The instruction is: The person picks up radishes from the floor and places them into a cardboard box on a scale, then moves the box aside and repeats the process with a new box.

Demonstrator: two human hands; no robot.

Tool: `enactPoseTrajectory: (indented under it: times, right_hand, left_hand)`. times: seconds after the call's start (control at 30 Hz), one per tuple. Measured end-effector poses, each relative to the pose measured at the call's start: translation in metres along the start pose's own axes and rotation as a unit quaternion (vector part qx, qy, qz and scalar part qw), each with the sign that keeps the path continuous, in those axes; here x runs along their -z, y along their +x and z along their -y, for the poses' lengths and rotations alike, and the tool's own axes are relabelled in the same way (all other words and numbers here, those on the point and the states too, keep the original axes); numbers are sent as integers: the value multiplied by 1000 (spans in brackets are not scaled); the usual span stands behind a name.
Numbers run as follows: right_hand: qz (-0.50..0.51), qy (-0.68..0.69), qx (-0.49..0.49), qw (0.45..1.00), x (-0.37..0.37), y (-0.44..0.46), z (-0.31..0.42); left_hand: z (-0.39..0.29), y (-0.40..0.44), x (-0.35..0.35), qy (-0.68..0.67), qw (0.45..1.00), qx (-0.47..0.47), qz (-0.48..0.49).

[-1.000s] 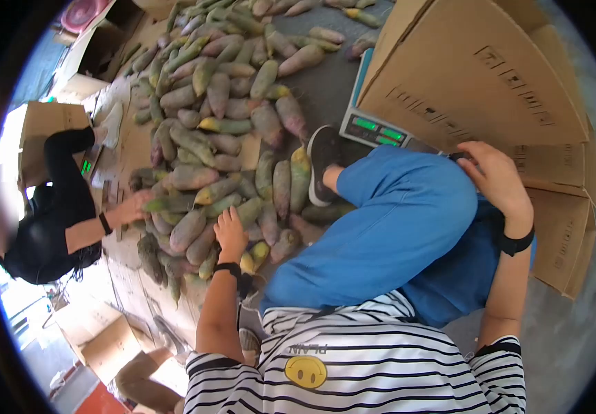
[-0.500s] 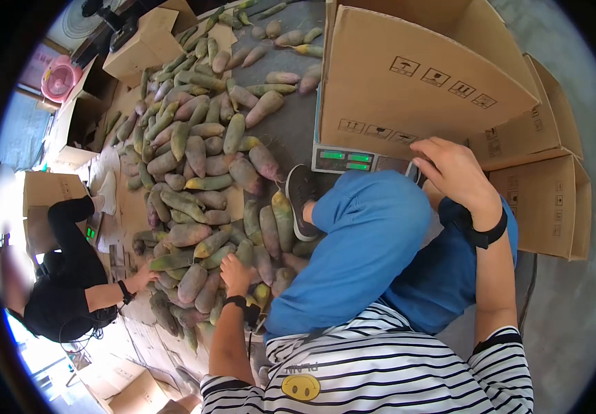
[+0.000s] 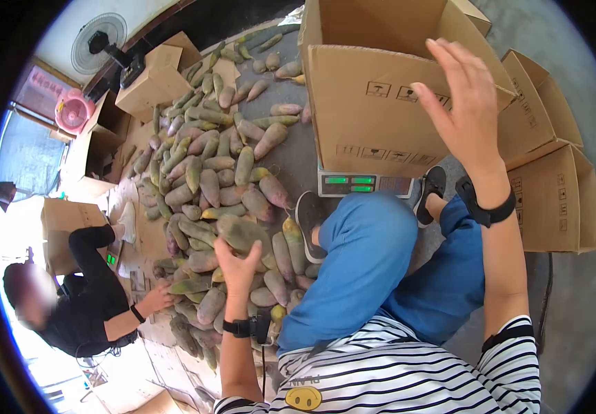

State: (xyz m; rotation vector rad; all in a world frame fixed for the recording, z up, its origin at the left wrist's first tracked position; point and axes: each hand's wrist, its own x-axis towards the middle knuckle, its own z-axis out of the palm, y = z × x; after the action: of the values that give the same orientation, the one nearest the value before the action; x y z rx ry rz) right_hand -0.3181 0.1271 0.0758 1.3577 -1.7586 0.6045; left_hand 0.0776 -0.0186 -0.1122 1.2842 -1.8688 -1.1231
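Observation:
My left hand (image 3: pixel 236 268) grips a thick green radish (image 3: pixel 241 232) just above the heap of radishes (image 3: pixel 210 185), thumb and fingers around its near side. Part of that radish is covered by the fingers. Raised at the near right side of a tall cardboard box (image 3: pixel 360 117), my right hand (image 3: pixel 465 103) is open, its fingers and thumb spread and nothing in it. The box stands upright with its top open on a digital scale (image 3: pixel 336 184) showing green digits.
Beyond the heap on the left, a co-worker's hand (image 3: pixel 155 298) touches the radishes. More cardboard boxes (image 3: pixel 557 200) stand at the right. A pink fan (image 3: pixel 74 111) and a black-framed fan (image 3: pixel 99 43) are at the upper left. My knee (image 3: pixel 374 228) lies between heap and scale.
My left hand has risen from the heap with a radish now in it. My right hand has moved up from the box's lower edge towards its rim. The view has shifted slightly.

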Motion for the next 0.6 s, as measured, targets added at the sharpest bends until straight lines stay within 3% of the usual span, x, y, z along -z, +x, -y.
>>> enactPoseTrajectory:
  times: [0.07,0.1,0.2,0.33,0.43,0.47,0.5,0.53,0.6]
  right_hand:
    - [16,-5,-10,1000,-13,-7,-7]
    - [35,-6,-16,999,-19,-11,-9]
    - [10,3,-24,1000,-18,-18,-6]
    - [-23,22,-27,999,-20,-22,-5]
    - [-45,34,-19,998,-26,-26,-8]
    - [-50,21,-13,998,-28,-29,-9]
    - [-56,10,-6,998,-29,-29,-9]
    - [-67,15,4,998,-28,-26,-9]
    - [-44,38,2,998,-19,-19,-5]
  left_hand:
    - [-72,16,-4,-102,988,-107,-49]
    - [-100,20,-3,-116,985,-118,-54]
    - [-195,35,-18,-233,935,-249,-95]
    - [-290,75,-59,-253,883,-394,-33]
    - [-320,124,-97,-199,851,-482,53]
    - [-325,137,-107,-145,856,-489,83]
    - [-334,131,-121,-114,865,-486,49]
    - [-346,133,-120,9,873,-486,41]
    - [-349,153,-134,55,882,-450,128]
